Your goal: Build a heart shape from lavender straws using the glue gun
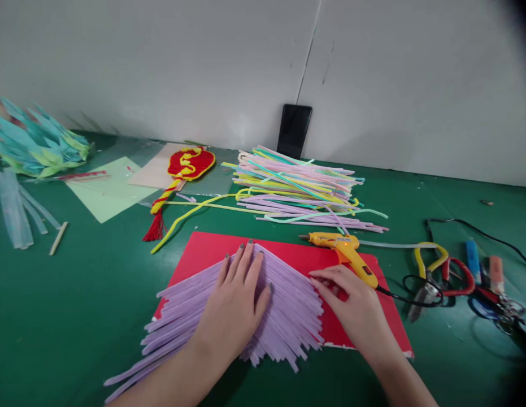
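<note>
Lilac pipe cleaners (283, 305), bent into nested V shapes, lie in a chevron across a red sheet (373, 316). My left hand (237, 299) rests flat over the middle of them, fingers spread and pointing toward the peak. At the right edge of the chevron, my right hand (351, 299) has thumb and index finger pinched on the end of the outermost lilac strip. Its other fingers are curled under and partly hidden. Just beyond that hand, a yellow hot glue gun (341, 246) lies on the sheet, its nozzle pointing left.
A pile of mixed pipe cleaners (296, 181) lies behind the sheet. A phone (294, 130) leans on the wall. Pliers (451, 277) and cords sit at right. A red-yellow tasselled ornament (190, 163), pale papers (112, 189) and a teal leafy craft (38, 141) are at left.
</note>
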The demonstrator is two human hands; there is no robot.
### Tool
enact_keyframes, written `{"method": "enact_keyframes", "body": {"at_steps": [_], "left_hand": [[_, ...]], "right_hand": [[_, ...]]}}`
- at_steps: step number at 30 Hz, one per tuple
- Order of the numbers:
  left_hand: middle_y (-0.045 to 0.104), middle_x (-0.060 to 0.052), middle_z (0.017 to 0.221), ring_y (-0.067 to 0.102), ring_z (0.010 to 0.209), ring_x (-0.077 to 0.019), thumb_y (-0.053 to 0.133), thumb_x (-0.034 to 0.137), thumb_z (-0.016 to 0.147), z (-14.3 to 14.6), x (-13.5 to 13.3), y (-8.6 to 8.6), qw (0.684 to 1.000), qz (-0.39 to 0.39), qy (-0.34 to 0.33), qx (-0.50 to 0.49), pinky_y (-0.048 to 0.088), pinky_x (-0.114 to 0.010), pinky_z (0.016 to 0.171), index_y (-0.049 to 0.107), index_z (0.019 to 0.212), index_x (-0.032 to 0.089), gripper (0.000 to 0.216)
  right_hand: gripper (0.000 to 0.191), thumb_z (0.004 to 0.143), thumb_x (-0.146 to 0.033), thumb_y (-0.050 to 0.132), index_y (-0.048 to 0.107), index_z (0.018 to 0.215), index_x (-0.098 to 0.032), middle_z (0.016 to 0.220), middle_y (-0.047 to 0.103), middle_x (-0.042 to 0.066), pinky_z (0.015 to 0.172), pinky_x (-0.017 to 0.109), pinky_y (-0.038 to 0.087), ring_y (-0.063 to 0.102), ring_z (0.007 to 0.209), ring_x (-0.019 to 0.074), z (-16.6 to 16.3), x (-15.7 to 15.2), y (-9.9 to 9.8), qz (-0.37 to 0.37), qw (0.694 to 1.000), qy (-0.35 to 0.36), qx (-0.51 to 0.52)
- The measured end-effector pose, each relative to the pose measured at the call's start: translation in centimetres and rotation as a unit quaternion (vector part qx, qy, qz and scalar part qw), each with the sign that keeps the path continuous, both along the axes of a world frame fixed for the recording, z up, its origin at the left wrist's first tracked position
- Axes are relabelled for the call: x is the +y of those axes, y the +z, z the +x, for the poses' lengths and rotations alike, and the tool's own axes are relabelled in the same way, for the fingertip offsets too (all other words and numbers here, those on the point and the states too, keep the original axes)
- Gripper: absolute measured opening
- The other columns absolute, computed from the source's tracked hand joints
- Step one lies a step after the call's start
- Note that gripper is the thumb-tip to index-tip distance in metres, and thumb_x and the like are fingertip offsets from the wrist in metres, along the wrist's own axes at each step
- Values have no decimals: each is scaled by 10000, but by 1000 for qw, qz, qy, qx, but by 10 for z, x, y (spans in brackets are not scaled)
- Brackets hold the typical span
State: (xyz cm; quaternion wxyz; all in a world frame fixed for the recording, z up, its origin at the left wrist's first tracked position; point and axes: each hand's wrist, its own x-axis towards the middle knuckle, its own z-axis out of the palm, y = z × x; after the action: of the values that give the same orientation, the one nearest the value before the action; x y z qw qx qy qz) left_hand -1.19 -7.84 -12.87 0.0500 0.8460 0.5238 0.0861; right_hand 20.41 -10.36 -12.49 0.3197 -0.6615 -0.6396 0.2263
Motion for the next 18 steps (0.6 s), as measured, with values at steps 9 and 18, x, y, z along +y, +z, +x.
{"method": "enact_keyframes", "body": {"at_steps": [9,18], "left_hand": [[326,-137,1484,306,1363,-275,418,337,904,0,-1,1,1000,-1,2,-9,324,-489,1089,386,1372,131,513],[309,-137,1491,298,1366,-279,417,340,905,0,-1,1,1000,-3,4,-2,323,-496,1089,385,1376,126,518]], "right_hand": [[229,835,-425,574,690,793,-233,835,647,45,596,270,537,630,683,155,3,0,1,1,1000,11,-20],[175,861,-351,548,670,825,-231,870,632,48,671,280,538,624,782,172,3,-2,-2,6,999,24,-28]]}}
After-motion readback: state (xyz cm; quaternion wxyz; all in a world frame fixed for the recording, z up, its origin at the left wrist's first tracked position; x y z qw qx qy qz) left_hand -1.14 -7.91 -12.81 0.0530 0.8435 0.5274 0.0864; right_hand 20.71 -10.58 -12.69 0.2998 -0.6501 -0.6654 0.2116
